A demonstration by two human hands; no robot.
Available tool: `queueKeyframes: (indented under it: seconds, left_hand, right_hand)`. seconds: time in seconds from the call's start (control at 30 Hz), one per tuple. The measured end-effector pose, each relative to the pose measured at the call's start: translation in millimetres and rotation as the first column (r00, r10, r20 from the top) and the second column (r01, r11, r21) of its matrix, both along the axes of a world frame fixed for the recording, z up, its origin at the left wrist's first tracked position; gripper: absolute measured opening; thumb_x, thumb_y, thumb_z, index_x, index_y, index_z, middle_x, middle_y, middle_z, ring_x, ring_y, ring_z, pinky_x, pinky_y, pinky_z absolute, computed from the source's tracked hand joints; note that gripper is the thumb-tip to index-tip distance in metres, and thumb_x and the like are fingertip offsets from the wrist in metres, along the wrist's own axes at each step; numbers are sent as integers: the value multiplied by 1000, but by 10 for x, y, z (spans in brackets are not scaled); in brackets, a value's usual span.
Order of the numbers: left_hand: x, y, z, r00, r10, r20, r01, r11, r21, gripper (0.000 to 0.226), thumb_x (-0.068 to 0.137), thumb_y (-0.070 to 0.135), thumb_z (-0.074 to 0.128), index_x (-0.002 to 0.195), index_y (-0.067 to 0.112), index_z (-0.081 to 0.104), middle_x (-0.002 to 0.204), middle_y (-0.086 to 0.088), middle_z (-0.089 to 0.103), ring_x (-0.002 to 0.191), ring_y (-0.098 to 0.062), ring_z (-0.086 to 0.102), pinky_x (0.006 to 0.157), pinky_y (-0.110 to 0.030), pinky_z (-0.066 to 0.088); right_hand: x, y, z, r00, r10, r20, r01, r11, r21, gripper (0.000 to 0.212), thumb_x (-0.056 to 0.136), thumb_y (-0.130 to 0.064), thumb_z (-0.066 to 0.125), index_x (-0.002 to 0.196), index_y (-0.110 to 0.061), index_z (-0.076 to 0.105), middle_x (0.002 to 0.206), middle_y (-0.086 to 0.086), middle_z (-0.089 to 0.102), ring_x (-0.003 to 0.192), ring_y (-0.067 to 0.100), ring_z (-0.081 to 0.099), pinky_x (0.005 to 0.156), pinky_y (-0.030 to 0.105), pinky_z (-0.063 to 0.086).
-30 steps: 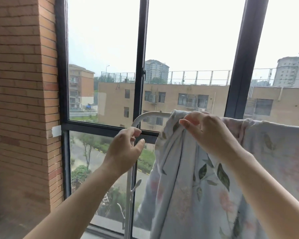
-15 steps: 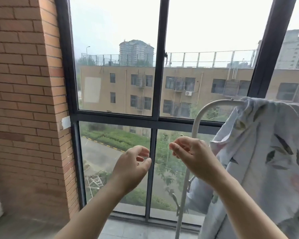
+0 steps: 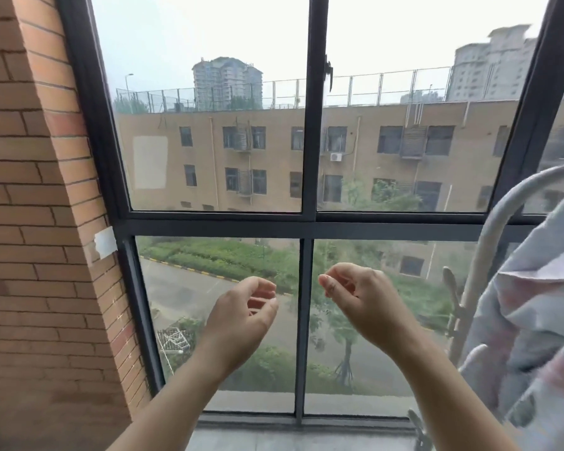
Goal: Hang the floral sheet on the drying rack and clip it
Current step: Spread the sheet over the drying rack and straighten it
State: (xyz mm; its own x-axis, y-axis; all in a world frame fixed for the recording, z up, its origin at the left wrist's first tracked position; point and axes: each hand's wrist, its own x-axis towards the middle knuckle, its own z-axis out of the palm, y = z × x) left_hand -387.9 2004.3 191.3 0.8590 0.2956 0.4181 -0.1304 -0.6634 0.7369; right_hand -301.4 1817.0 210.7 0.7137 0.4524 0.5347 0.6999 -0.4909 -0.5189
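A second ago my right hand (image 3: 362, 301) was pinching the floral sheet (image 3: 531, 323) at the top of the drying rack (image 3: 502, 216); now it has let go and come down in front of the window (image 3: 306, 219), clear of the cloth. My view has swung left too, so the sheet and rack, which sat in the middle before, are pushed to the far right edge. My left hand (image 3: 245, 315) has dropped away from the rack's upright and now hangs in the open beside the right one.

Both hands are raised at the same height with forearms reaching up from the bottom, palms turned toward each other, a gap between them. Each is loosely curled, fingers bent in toward the thumb without closing, and neither holds anything.

The sheet hangs over the curved white bar of the rack on the right, bunched in folds, with pale pink and grey patches; only its left part shows. I can see no clip on that part.

A brick wall (image 3: 30, 222) fills the left side, with a small white patch (image 3: 105, 242) stuck where it meets the dark window frame. Through the glass there is a tan building (image 3: 274, 157), a road and green hedges below. The window's centre bar stands between my two hands
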Motion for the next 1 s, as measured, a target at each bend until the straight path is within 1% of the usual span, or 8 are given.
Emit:
queueKeyframes:
  seconds: [0.2, 0.33, 0.43, 0.57, 0.67, 0.73, 0.87, 1.0]
  left_hand:
    - [570, 605, -244, 989, -140, -46, 136, 987, -81, 13, 90, 22, 63, 103, 25, 64, 94, 13, 68, 88, 0, 64, 75, -17, 54]
    - [1036, 934, -332, 958, -281, -57, 272, 953, -134, 12, 90, 22, 63, 101, 26, 65, 93, 15, 69, 87, -1, 65, 79, -26, 56]
    - [1352, 1042, -337, 917, -393, -66, 375, 908, -188, 13, 90, 19, 63, 101, 25, 65, 93, 12, 70, 84, -1, 66, 77, -24, 55]
    - [1720, 979, -426, 847, -526, -80, 498, 837, -228, 12, 89, 17, 64, 97, 26, 66, 92, 11, 70, 82, -2, 66, 71, -18, 54]
    - [2057, 869, -501, 783, -611, -117, 577, 784, -229, 12, 89, 17, 64, 98, 24, 66, 92, 10, 70, 81, -1, 66, 73, -19, 54]
    - [2321, 771, -526, 758, -642, -118, 610, 761, -220, 11, 89, 17, 64, 98, 23, 66, 91, 9, 70, 80, 0, 65, 72, -17, 54]
    - [2894, 491, -514, 721, -685, -106, 662, 726, -186, 11, 88, 16, 64, 97, 22, 67, 90, 9, 70, 79, 0, 65, 70, -13, 52]
    - [3346, 187, -529, 652, -747, -130, 721, 664, -201, 11, 88, 16, 64, 97, 23, 67, 88, 9, 70, 75, 1, 63, 68, -14, 51]
  right_hand:
    - [313, 480, -200, 986, -161, -35, 159, 986, -54, 27, 96, -36, 53, 87, -17, 69, 71, -2, 67, 67, 12, 62, 68, 41, 53]
    - [419, 699, -335, 943, -319, -93, 316, 948, -48, 26, 96, -37, 52, 82, -20, 66, 70, 0, 67, 69, 15, 62, 69, 43, 51]
    - [470, 783, -361, 895, -425, -136, 424, 905, -43, 27, 97, -38, 51, 80, -21, 64, 70, -1, 66, 69, 13, 62, 68, 42, 51]
    - [557, 760, -399, 827, -530, -187, 537, 844, -16, 28, 96, -38, 52, 77, -21, 63, 68, 1, 64, 65, 14, 58, 66, 37, 47]
    - [728, 702, -471, 772, -602, -203, 610, 792, -28, 30, 97, -36, 50, 76, -18, 62, 67, 6, 64, 62, 16, 56, 67, 40, 46]
    - [894, 631, -515, 742, -637, -209, 650, 760, -7, 31, 98, -35, 49, 75, -19, 62, 67, 7, 63, 61, 16, 56, 66, 42, 48]
    - [1294, 428, -568, 685, -687, -243, 715, 697, 43, 28, 97, -37, 50, 77, -22, 63, 70, 3, 66, 71, 19, 65, 70, 44, 53]
    - [1626, 237, -548, 628, -737, -249, 766, 642, 34, 27, 97, -34, 52, 74, -22, 62, 68, 3, 64, 64, 13, 60, 65, 37, 50]
